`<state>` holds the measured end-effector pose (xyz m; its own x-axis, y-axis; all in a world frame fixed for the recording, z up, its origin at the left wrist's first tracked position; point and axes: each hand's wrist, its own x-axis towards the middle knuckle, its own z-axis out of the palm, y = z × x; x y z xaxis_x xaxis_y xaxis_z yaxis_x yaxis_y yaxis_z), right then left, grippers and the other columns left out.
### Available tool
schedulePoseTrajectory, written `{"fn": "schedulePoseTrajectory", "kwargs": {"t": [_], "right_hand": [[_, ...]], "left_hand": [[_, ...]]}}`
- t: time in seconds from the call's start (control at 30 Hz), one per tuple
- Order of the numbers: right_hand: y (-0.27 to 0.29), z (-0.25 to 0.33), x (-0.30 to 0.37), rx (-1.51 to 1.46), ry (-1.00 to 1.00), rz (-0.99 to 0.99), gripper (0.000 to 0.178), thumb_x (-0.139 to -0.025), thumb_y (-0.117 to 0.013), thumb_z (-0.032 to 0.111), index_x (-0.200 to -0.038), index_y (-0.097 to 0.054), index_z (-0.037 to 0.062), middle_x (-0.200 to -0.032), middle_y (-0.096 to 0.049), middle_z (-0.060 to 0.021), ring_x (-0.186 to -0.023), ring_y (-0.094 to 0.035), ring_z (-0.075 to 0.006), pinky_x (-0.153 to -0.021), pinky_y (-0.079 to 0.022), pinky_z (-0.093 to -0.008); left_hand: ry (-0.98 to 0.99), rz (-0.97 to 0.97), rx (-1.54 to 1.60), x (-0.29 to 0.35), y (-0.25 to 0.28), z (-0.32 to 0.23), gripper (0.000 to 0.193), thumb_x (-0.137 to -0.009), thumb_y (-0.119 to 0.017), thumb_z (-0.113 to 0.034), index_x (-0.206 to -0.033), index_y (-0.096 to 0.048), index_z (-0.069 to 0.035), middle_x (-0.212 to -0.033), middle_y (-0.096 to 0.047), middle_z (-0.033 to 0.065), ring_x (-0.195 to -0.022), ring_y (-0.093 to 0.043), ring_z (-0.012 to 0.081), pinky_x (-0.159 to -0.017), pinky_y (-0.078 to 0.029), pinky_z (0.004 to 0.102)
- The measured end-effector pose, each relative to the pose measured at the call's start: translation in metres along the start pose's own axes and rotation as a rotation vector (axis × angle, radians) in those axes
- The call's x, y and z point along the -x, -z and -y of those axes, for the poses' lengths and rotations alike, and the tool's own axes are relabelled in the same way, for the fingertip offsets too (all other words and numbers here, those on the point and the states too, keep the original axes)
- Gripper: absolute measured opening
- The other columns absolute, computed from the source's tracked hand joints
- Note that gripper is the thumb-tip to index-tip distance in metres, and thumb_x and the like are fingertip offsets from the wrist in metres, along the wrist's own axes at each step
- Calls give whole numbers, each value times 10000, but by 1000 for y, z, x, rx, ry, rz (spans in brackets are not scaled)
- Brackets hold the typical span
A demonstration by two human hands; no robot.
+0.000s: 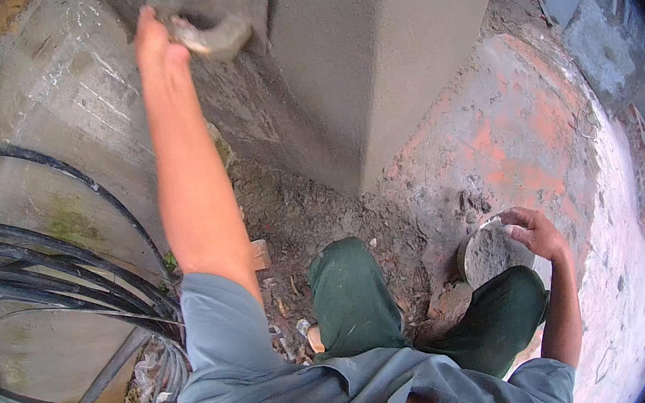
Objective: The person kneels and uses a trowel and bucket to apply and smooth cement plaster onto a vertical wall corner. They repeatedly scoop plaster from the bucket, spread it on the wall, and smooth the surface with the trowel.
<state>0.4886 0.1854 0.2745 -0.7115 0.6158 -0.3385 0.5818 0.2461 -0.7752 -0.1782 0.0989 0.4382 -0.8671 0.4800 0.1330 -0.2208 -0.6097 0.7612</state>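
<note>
My left arm reaches far up to the corner of a grey plastered pillar (328, 48). The left hand (164, 42) is closed round the handle of a plastering float (226, 40), whose flat plate lies against the pillar's left face. Motion blurs the hand and float a little. At lower right, beside my knee, stands a bucket (544, 271) holding grey mortar (496, 253). My right hand (536, 232) grips the bucket's rim with its fingers curled over the edge. My knee hides part of the bucket.
Thick black cables (48, 259) hang in loops on the left before a stained wall (67, 88). Loose soil (298, 196) and rubble lie at the pillar's foot, with a brick piece (261, 254) near my left arm. A reddish, mortar-smeared slab (507, 130) spreads to the right.
</note>
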Motion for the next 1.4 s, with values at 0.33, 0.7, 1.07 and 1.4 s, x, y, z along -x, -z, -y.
{"fn": "schedulePoseTrajectory", "kwargs": {"t": [0.33,0.7,1.07,1.4], "right_hand": [[1,-2,4,-67,-24,-37,387,-911,-643,195,-1224,-576,-23,-1159,-652,-117,-1127,-591,-223,-966,-453,-357],[5,-14,10,-104,-97,-43,380,-910,-625,214,-1241,-594,28,-1126,-656,-60,-1053,-585,-173,-921,-460,-341],[1,-33,5,-185,-152,-83,435,-921,-619,276,-1245,-577,-11,-1153,-651,-81,-995,-586,-154,-843,-481,-310],[-12,-34,-24,-188,-183,-33,458,-937,-607,300,-1281,-550,3,-1158,-651,-76,-972,-596,-150,-790,-499,-304]], "left_hand": [[-143,340,110,-8,-38,-97,276,-975,-536,-360,-962,-593,-90,-773,-617,45,-639,-584,171,-536,-505,327],[-44,-91,-24,156,82,121,219,-939,-633,-226,-1055,-518,-80,-827,-576,42,-638,-570,156,-485,-500,315],[-452,41,-257,119,-44,44,122,-914,-626,-112,-944,-563,-12,-716,-583,67,-554,-529,98,-440,-398,255],[-746,89,-593,144,-126,-48,240,-904,-620,-200,-951,-566,28,-708,-545,45,-558,-518,126,-472,-447,275]]}}
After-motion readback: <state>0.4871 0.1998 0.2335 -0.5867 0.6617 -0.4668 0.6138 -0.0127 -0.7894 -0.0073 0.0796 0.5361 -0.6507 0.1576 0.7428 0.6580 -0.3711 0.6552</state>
